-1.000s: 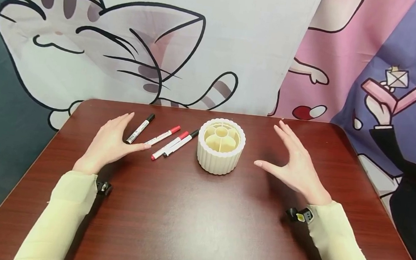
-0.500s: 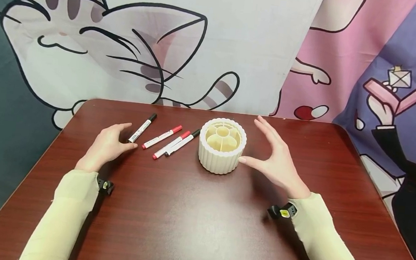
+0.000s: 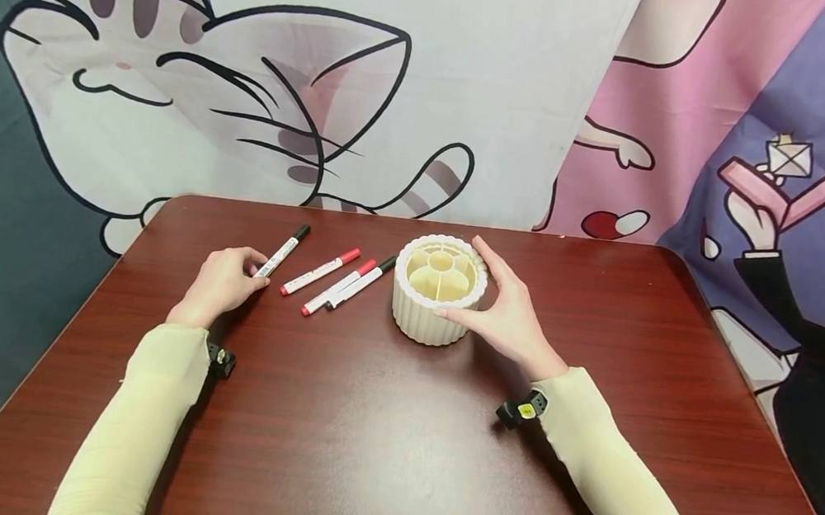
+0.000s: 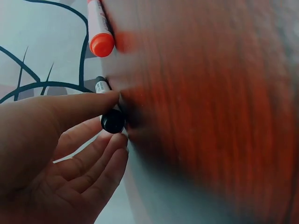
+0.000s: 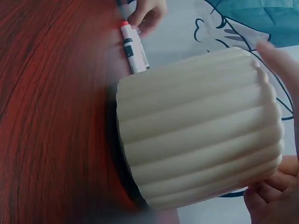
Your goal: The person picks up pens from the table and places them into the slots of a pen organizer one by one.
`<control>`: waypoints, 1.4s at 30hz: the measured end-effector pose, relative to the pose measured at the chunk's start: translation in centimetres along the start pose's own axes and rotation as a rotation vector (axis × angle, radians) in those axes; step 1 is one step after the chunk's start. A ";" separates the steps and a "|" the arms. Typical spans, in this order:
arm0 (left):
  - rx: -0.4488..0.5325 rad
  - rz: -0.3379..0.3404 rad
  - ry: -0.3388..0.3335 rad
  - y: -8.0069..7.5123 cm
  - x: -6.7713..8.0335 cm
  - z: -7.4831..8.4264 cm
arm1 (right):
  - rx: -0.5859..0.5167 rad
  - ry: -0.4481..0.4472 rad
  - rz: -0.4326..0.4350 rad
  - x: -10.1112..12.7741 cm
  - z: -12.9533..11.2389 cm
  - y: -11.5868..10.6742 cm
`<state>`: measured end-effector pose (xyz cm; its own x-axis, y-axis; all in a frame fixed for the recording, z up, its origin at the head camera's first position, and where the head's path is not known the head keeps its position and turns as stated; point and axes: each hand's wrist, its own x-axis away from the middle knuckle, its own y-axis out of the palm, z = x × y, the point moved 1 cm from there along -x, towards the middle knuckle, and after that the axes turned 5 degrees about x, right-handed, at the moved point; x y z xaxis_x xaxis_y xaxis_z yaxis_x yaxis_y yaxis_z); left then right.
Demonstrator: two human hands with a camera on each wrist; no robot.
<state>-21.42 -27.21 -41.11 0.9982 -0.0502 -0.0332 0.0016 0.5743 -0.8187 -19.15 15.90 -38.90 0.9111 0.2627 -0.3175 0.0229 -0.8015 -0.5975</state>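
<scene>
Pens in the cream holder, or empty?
Looks empty, depths partly hidden: the head view shows nothing in the cream holder; four markers lie outside it.

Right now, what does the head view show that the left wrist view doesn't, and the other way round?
Only the head view shows the cream holder, the right fingers and the dark-capped marker nearest that holder. Only the left wrist view shows the round black end of the leftmost marker face-on. Both show that marker, the left fingers, a red-ended marker, the tabletop and the cat-print cloth.
</scene>
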 end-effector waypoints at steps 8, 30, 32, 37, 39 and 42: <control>-0.011 0.005 -0.031 0.2 -0.1 0.1 | -0.029 0.022 0.013 -0.4 0.3 0.2; 0.169 0.425 0.153 -2.4 1.2 3.6 | -0.085 0.051 0.008 -0.5 0.6 0.3; 0.178 0.451 0.177 -2.5 1.3 4.2 | -0.084 0.050 0.007 -0.5 0.6 0.3; 0.214 0.521 0.251 -2.7 1.4 6.0 | -0.091 0.050 0.003 -0.5 0.6 0.3; 0.237 0.554 0.282 -2.8 1.4 6.8 | -0.092 0.050 0.003 -0.5 0.6 0.3; 0.290 0.604 0.321 -3.0 1.5 8.1 | -0.095 0.050 0.000 -0.5 0.7 0.3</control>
<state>-19.45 -22.35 -34.08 0.7636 0.1317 -0.6321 -0.4817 0.7681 -0.4219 -19.90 15.91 -39.41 0.9306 0.2370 -0.2789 0.0592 -0.8495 -0.5243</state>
